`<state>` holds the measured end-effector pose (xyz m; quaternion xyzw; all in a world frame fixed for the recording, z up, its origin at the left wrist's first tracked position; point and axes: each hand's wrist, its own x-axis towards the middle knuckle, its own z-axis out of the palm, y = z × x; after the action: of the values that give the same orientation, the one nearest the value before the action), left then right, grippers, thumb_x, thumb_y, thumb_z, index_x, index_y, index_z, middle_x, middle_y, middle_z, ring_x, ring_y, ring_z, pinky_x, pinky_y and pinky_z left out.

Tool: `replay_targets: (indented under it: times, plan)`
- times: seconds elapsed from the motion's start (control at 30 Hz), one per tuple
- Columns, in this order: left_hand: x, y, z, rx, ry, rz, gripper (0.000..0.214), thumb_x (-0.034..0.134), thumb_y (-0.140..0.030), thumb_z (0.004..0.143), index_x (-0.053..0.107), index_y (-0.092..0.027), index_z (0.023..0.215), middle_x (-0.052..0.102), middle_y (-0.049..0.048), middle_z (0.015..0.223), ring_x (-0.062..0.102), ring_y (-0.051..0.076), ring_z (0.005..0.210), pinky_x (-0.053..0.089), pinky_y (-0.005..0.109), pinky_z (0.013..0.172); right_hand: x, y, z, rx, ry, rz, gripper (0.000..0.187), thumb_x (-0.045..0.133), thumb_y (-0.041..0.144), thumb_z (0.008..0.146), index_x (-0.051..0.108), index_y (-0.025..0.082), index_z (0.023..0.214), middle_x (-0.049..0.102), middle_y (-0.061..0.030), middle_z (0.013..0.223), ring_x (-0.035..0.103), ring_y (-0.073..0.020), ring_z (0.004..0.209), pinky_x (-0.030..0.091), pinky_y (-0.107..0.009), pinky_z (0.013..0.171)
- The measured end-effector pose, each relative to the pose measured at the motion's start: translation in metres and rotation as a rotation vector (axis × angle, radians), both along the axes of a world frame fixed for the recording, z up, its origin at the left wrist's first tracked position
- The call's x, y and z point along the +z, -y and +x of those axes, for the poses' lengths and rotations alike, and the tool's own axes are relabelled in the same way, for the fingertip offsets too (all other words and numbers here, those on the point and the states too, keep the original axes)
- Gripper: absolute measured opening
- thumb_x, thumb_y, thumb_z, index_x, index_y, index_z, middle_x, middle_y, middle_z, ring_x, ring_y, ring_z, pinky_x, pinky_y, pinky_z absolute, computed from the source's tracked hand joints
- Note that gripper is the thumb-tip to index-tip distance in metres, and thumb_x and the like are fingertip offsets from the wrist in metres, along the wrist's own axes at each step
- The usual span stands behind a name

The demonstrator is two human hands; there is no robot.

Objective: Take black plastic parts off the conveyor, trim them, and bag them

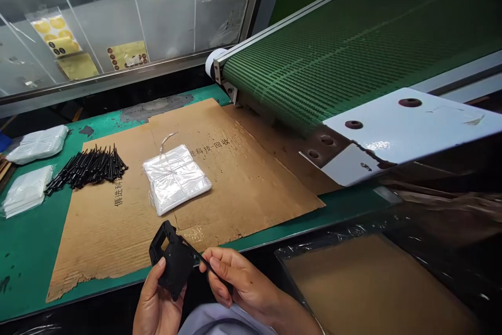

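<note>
My left hand (156, 293) is closed on a black plastic part (176, 264) with a rectangular opening near its top, held up at the front edge of the bench. Between the thumb and fingers of my right hand (239, 277) is a thin black plastic rod (212, 268). The rod's far end meets the side of the black part; whether it is inserted there I cannot tell. Beyond my hands, a tied stack of clear plastic bags (178, 178) lies on a cardboard sheet (243, 194). To its left is a pile of similar black rods (92, 165).
A green conveyor belt (333, 58) slopes up to the right, with a white metal bracket (411, 126) jutting near the bench. More bag stacks (39, 144) lie at the left on the green bench top (23, 251). An open plastic-lined box (372, 282) stands at lower right.
</note>
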<state>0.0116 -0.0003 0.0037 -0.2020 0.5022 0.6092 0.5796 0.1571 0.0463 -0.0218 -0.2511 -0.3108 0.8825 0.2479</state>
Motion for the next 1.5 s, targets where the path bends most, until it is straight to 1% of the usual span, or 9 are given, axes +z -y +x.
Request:
replay_targets:
  times: [0.2,0.33,0.4,0.5,0.67,0.83,1.13,1.37,1.5]
  plan:
    - [0.005,0.001,0.001,0.007,0.01,-0.01,0.019,0.04,-0.004,0.084,0.058,-0.011,0.082,0.07,0.0059,0.065,0.065,0.015,0.056,0.053,0.023,0.049,-0.002,0.002,-0.003,-0.002,0.03,-0.005,0.04,0.059,0.052,0.074,0.051,0.013,0.077,0.046,0.0071,0.043,0.031,-0.0025,0.035,0.022,-0.017,0.037]
    - [0.004,0.001,0.001,0.019,0.02,-0.002,0.018,0.041,-0.004,0.084,0.057,-0.011,0.084,0.07,0.0064,0.067,0.065,0.015,0.058,0.053,0.024,0.051,-0.001,0.002,-0.003,0.037,0.057,-0.015,0.041,0.057,0.055,0.074,0.048,0.015,0.078,0.038,0.01,0.045,0.02,-0.002,0.034,0.014,-0.017,0.035]
    - [0.003,0.001,0.0,0.03,0.028,0.003,0.017,0.041,-0.004,0.084,0.056,-0.011,0.082,0.069,0.0064,0.068,0.065,0.015,0.06,0.053,0.024,0.052,0.0,0.003,-0.003,0.033,0.122,0.069,0.043,0.052,0.058,0.076,0.047,0.016,0.077,0.033,0.0105,0.046,0.016,-0.0027,0.036,0.011,-0.018,0.036]
    - [0.0,0.001,-0.002,0.028,0.07,0.021,0.019,0.04,-0.003,0.084,0.056,-0.011,0.077,0.068,0.0073,0.069,0.064,0.014,0.059,0.052,0.022,0.051,-0.001,0.007,-0.003,-0.045,0.335,0.417,0.046,0.039,0.059,0.082,0.047,0.016,0.07,0.029,0.0086,0.048,0.022,-0.0053,0.041,0.017,-0.019,0.04]
    - [-0.003,-0.002,-0.001,0.04,0.145,0.06,0.024,0.038,-0.003,0.084,0.055,-0.011,0.069,0.065,0.0057,0.065,0.062,0.012,0.059,0.052,0.021,0.052,-0.004,0.018,-0.006,-0.14,0.653,1.074,0.038,0.024,0.036,0.094,0.046,0.017,0.069,0.047,0.0014,0.059,0.042,-0.0095,0.053,0.031,-0.022,0.052]
    - [-0.002,-0.005,0.004,0.009,0.23,0.063,0.023,0.036,-0.005,0.085,0.056,-0.008,0.076,0.063,0.0065,0.066,0.06,0.01,0.056,0.049,0.018,0.049,-0.005,0.021,-0.01,-0.226,0.726,1.458,0.036,0.022,0.021,0.094,0.046,0.018,0.067,0.049,0.0008,0.056,0.044,-0.0107,0.05,0.03,-0.024,0.051]
    - [0.001,-0.005,0.0,-0.005,0.391,0.1,0.027,0.033,-0.013,0.087,0.056,-0.008,0.073,0.056,0.0053,0.061,0.055,0.008,0.052,0.049,0.018,0.051,0.001,0.016,-0.005,-0.1,0.725,1.597,0.034,0.026,0.019,0.092,0.046,0.018,0.065,0.05,-0.0008,0.055,0.041,-0.0117,0.05,0.026,-0.027,0.049]
    - [0.002,0.0,0.006,0.039,0.342,0.035,0.031,0.031,-0.008,0.087,0.054,-0.009,0.065,0.058,0.0066,0.063,0.057,0.01,0.055,0.049,0.019,0.05,-0.003,0.002,-0.003,-0.203,0.685,1.6,0.032,0.028,0.02,0.092,0.04,0.019,0.062,0.043,0.0013,0.052,0.035,-0.011,0.046,0.022,-0.027,0.047]
    - [-0.004,0.005,0.006,0.003,0.355,0.008,0.026,0.035,-0.005,0.084,0.056,-0.007,0.067,0.06,0.0093,0.067,0.058,0.012,0.058,0.05,0.02,0.052,-0.007,-0.015,-0.001,-0.228,0.691,1.575,0.029,0.03,0.018,0.09,0.037,0.02,0.062,0.038,0.0026,0.052,0.033,-0.0109,0.046,0.021,-0.026,0.047]
